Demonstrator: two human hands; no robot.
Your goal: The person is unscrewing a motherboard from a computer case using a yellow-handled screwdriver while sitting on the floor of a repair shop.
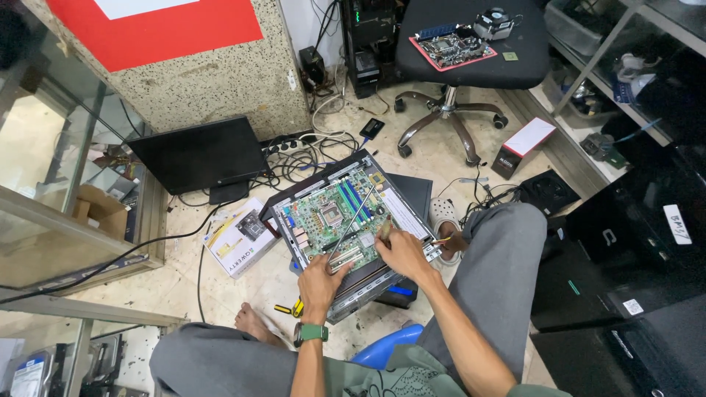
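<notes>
Left hand (318,276) grips the open grey metal computer case (346,228); right hand (401,250) pinches a slim screwdriver (353,217) over its green motherboard (334,217). Fastener work appears underway; steady tip alignment needed.

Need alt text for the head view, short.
Seen from above, a seated person's left hand and right hand work with a thin tool on a green motherboard in an open computer case on the floor, cables and a monitor nearby.

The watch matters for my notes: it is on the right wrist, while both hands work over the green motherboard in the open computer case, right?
Not quite. The head view shows the green-strapped watch on the left wrist; the rest holds.
</notes>
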